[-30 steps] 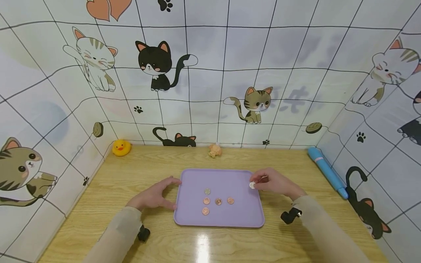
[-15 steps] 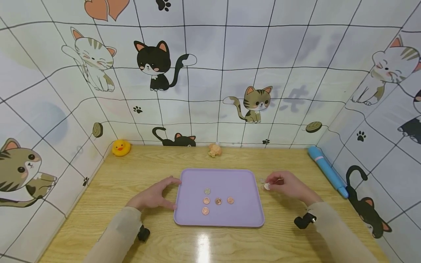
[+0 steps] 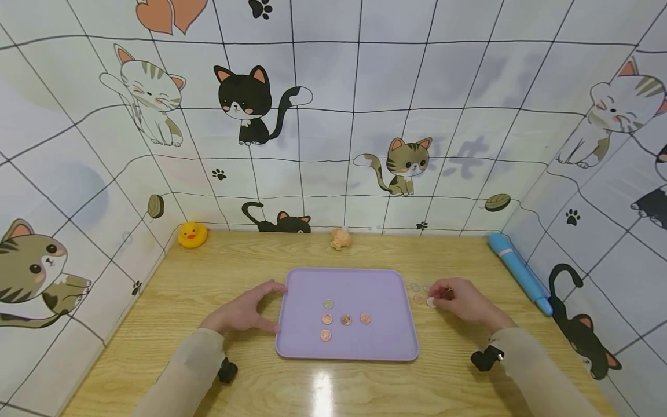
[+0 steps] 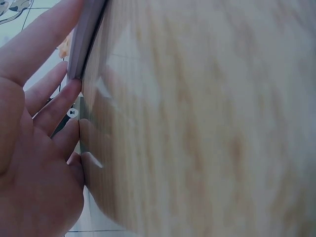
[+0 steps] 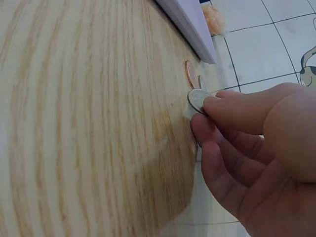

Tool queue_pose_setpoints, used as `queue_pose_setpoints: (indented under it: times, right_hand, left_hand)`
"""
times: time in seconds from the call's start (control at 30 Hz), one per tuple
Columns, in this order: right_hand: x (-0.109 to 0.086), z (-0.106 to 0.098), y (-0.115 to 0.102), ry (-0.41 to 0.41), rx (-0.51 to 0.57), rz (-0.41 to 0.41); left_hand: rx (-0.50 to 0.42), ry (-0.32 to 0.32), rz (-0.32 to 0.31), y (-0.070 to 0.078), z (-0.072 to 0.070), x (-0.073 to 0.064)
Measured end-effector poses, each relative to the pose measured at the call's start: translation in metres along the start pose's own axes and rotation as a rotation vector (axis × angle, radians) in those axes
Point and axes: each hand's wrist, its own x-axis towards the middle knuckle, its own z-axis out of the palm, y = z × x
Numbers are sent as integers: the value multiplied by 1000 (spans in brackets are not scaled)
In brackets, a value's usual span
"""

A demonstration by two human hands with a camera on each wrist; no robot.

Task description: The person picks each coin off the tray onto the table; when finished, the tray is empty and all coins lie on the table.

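Note:
On the wooden table lies a lilac tray. Several coins rest in it: a silver one at the top, and copper ones below. My left hand touches the tray's left edge with spread thumb and fingers. To the right of the tray, my right hand pinches a silver coin between thumb and fingers, tilted at the table surface. Beside it lie a copper coin and silver coins, one partly hidden by the fingers.
A yellow rubber duck sits at the back left. A small peach-coloured figure stands at the back middle. Along the right wall lies a blue pen-shaped object. Cat-print walls enclose the table's back and sides.
My right hand has moved from the tray's right edge to the table on the right, carrying the silver coin down beside the other loose coins. The left hand stays put.

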Motion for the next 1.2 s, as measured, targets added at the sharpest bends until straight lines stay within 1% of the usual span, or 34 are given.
queue_pose_setpoints:
  times: [0.13,0.4,0.57,0.7,0.83,1.0,1.2]
  right_hand:
    - [0,2,-2,15,-34,12]
    - [-2,6,-3,19,-78,1]
    - [-2,7,-4,16,-80,13]
    - [-3,7,-3,18,-76,-8]
    - [-3,6,-1,7,-65,-7]
    - [-2,7,0,-10,-68,8]
    - [-2,8,-2,9,-79,27]
  left_hand:
    - [0,1,-1,0,1,0]
    - [1,0,3,-1,1,-1]
    - [-2,-1,0,-1,1,0]
    - [1,2,-2,-2,2,1]
    - [4,4,-7,-3,2,1]
    - [0,6,-10,-4,1,2]
    - [-5,5,-10,-7,1,3]
